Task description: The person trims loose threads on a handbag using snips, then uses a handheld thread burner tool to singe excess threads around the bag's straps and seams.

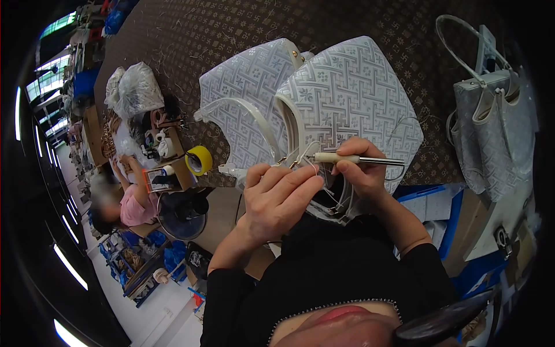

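A pale grey-white handbag (351, 87) with a woven-line and flower pattern lies on the table, its opening toward me. My right hand (363, 170) is closed round a slim pen-like tool (329, 157) with a cream grip and a metal shaft. The tool's thin tip points left, at the end of a white strap (309, 151) by the bag's rim. My left hand (280, 194) pinches at this strap end, and the fingers partly hide the grip. Loose white thread hangs near the fingertips. A second patterned bag piece (248, 75) with a curved white handle (254, 118) lies behind.
Dark patterned cloth (191, 29) covers the table. A yellow tape roll (199, 160) and a plastic-wrapped bundle (139, 89) lie to the left. Another handbag (497, 110) stands at the right. A person in pink (139, 205) sits at the far left beside a fan (184, 217).
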Action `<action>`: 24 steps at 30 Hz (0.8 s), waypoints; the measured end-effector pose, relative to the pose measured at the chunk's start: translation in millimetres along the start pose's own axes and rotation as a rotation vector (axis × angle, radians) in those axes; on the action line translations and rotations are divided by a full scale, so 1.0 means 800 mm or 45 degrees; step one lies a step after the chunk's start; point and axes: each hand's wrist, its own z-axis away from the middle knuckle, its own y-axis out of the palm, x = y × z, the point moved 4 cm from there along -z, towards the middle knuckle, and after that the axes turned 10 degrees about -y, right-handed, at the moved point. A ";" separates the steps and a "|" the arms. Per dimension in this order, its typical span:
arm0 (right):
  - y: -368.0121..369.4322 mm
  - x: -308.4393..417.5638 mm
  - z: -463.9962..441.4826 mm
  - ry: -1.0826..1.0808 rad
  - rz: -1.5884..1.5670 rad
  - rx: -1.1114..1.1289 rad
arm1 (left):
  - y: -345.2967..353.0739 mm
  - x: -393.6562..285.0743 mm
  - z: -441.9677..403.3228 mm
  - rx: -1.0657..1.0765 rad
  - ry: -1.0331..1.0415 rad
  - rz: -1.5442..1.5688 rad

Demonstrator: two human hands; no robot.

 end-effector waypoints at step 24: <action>0.002 0.000 -0.001 0.005 -0.025 -0.016 | 0.000 0.001 0.000 -0.019 -0.006 0.009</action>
